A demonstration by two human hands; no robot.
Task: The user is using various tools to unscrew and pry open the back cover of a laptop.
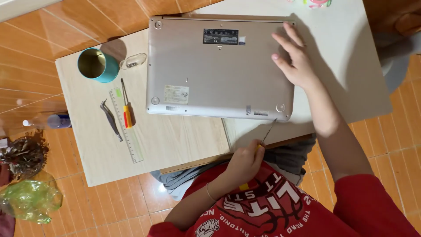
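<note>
Left hand (245,163) closed around a thin screwdriver (268,131), tip touching the upturned laptop (210,74) at its near-right corner. Right hand (294,59) flat, fingers spread, on the far-right corner.

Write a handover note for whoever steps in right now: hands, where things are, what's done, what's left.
Left hand: closed on a thin screwdriver, tip at the near edge of the laptop, by its right rubber foot.
Right hand: open, flat on the laptop's far right corner.
Laptop: lies underside up across the two tabletops.
To its left: red-and-yellow screwdriver, tweezers, ruler, teal cup, small clear container.
Done: laptop flipped, tools laid out.
Left: bottom cover looks still in place; the screws are too small to make out.
</note>
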